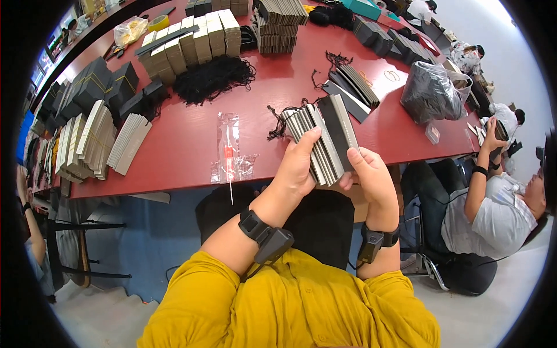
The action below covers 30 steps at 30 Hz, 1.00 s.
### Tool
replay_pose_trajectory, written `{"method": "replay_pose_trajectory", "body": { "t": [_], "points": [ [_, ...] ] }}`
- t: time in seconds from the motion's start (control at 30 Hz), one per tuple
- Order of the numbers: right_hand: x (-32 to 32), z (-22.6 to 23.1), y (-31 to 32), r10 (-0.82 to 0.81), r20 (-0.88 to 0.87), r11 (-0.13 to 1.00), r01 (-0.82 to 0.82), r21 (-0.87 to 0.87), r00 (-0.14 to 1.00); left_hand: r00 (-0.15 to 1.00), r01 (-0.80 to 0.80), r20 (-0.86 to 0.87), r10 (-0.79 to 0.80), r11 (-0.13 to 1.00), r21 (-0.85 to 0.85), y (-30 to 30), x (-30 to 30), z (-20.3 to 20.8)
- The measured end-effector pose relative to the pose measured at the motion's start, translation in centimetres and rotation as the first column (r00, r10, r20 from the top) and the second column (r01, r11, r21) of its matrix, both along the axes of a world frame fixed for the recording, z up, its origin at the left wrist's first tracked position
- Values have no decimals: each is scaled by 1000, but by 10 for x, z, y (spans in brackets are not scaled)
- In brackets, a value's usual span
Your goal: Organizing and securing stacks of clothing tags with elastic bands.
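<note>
My left hand (pixel 297 165) is closed round a fanned bundle of white-and-grey hang tags (pixel 316 152), its thumb lying over their faces. Black strings (pixel 278 123) hang from the far end of the bundle. My right hand (pixel 372 174) pinches black hang tags (pixel 337 129) at the bundle's right side, thumb on top; its other fingers are partly hidden behind them. Beyond my hands a small pile of dark tags (pixel 357 86) with strings lies on the red table (pixel 197 136). Left of my left hand, a red-handled pointed tool (pixel 228 153) is taped down at the table's edge.
Stacks of pale tags (pixel 130 142) and black tags (pixel 87 87) stand at the left. A heap of black strings (pixel 214 80) lies farther back. To the right are a black plastic bag (pixel 432 90), a small clear box (pixel 432 133) and a seated co-worker (pixel 487 203).
</note>
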State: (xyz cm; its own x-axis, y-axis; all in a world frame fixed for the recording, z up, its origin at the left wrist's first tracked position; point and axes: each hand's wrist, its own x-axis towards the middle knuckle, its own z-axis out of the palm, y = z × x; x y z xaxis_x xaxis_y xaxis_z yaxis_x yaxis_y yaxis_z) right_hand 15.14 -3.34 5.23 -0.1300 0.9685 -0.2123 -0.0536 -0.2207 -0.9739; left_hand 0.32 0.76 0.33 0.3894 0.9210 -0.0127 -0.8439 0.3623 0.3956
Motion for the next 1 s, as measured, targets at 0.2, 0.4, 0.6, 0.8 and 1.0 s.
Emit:
{"method": "replay_pose_trajectory", "body": {
  "t": [0.2,0.4,0.6,0.8,1.0],
  "points": [
    [-3,1,-1,-23,-30,1000,23,-5,999,1000,-20,-7,20,1000,-12,-1,2,0],
    [-5,1,-3,-16,84,998,10,70,996,1000,13,18,-13,1000,12,-2,-1,0],
    [-13,8,-5,-74,150,995,62,84,986,1000,4,11,-4,1000,3,-2,0,-1],
    [-19,10,-9,-159,276,974,106,198,948,999,-49,6,49,998,-47,-3,2,7],
    [-12,1,-5,-251,337,946,157,283,907,999,-21,30,19,998,62,-1,3,5]
  ]
}}
